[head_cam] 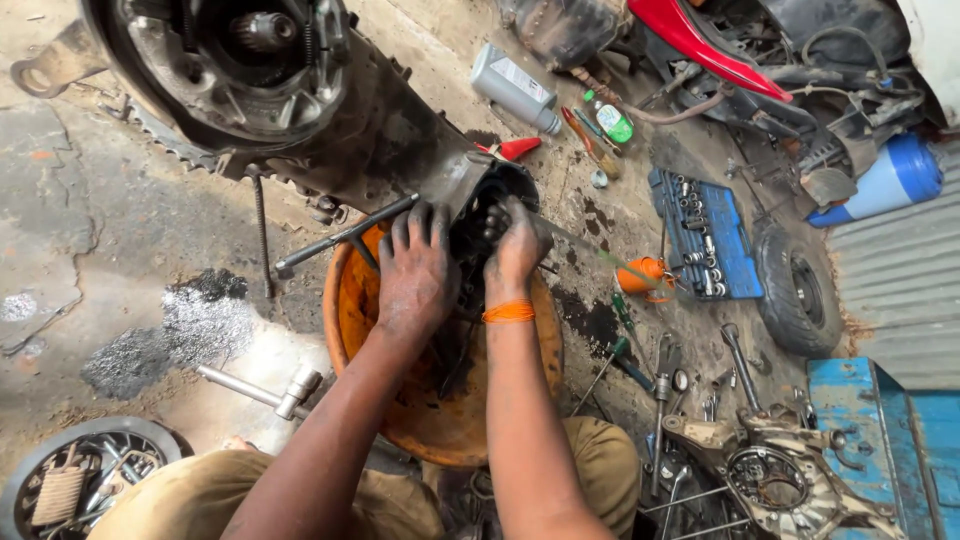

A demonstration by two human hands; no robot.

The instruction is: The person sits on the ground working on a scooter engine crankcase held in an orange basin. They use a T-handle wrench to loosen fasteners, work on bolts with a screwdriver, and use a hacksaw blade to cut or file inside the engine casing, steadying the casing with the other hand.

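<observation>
A large greasy engine casing (330,110) lies on the floor, its open end (490,205) over an orange basin (350,310). My left hand (415,270) rests flat against the casing's open end, fingers spread, beside a long black T-wrench (345,237). My right hand (515,250), with an orange band on its wrist, reaches into the opening with fingers curled on dark parts inside. Whether it grips one of them I cannot tell. Both hands are black with grease.
A blue socket set tray (705,235), a small tyre (800,290), a grey oil bottle (512,88), screwdrivers (625,340), a metal T-handle (265,390), a crankcase part (780,475), a blue box (880,440) and a wheel hub (80,475) lie around.
</observation>
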